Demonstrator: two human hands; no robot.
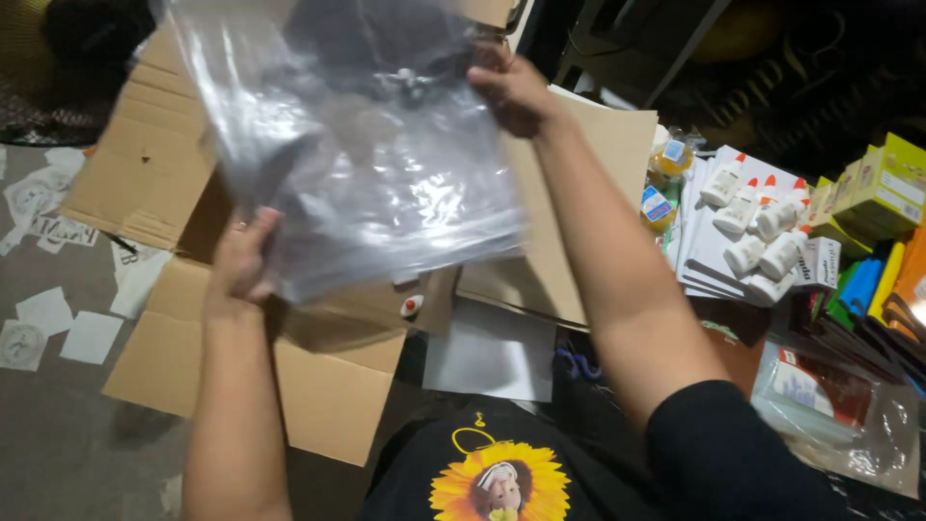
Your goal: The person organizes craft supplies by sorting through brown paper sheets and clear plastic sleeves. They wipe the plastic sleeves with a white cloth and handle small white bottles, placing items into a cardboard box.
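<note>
A large clear plastic bag (357,145) is held up in front of me over an open cardboard box (154,154). My left hand (241,259) grips the bag's lower left corner. Up at the top right edge of the bag, my right hand (513,92) pinches it. The bag looks empty and shiny, and it hides most of the box's inside. A small white glue bottle with a red cap (412,307) lies just below the bag, on a box flap.
Several white glue bottles (762,227) lie on white sheets at right, beside yellow-green boxes (883,188) and coloured items. A filled clear bag (834,405) lies at lower right. White paper (490,352) lies in front of me. Paper scraps (48,323) litter the floor at left.
</note>
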